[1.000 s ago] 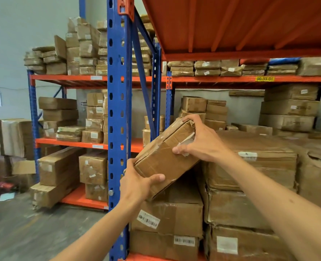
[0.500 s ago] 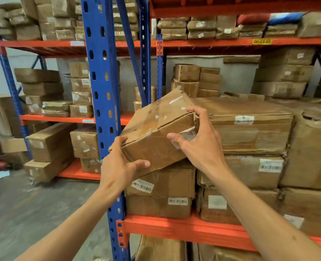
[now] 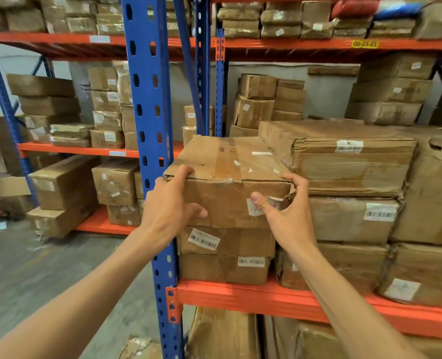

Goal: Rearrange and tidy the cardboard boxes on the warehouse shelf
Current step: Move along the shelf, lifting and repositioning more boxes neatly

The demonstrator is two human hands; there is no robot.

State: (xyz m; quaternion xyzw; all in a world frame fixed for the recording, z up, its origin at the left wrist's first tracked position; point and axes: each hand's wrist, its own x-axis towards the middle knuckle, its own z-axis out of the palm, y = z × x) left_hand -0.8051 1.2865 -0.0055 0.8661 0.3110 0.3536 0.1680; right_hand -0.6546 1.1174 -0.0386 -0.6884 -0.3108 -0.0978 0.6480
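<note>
Single head-worn wide-angle view, looking forward and slightly down from the aisle, square onto the orange shelf beam [image 3: 305,299], with the blue upright [image 3: 150,141] just left of centre. Camera stands close: both forearms enter from the bottom edge and reach the nearest box [image 3: 230,182] at mid-frame. Further racking [image 3: 67,149] recedes at left; no second view to compare.
</note>
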